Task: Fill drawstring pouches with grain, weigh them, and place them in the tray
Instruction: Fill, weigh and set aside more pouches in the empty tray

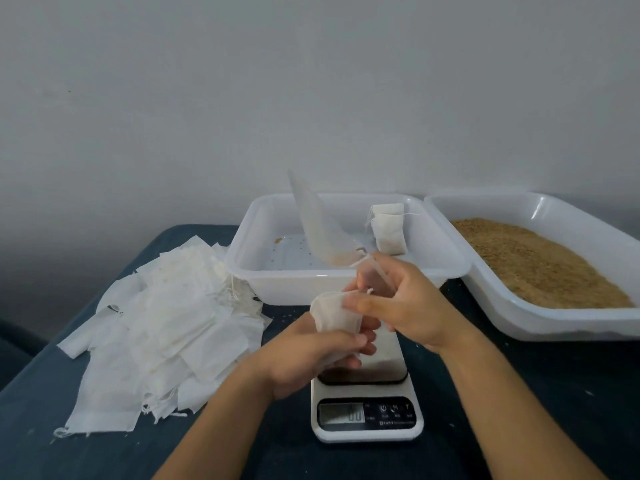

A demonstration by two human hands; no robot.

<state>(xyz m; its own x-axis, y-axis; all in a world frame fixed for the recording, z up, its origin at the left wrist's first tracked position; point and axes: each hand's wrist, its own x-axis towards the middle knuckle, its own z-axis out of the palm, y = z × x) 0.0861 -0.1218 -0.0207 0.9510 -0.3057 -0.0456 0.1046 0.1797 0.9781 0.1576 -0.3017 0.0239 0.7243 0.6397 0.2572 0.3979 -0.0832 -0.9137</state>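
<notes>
Behind both hands, tray [242,258] holds two pouches [389,230]; bin [554,327] holds grain [533,261].

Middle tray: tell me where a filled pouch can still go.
The middle tray has bare floor across its left and front, with stray grains. Two filled pouches take its back right corner. The left hand holds the next pouch.

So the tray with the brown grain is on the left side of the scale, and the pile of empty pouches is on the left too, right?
Not quite. The head view shows the tray with the brown grain on the right of the scale. The pile of empty pouches is indeed on the left.
</notes>
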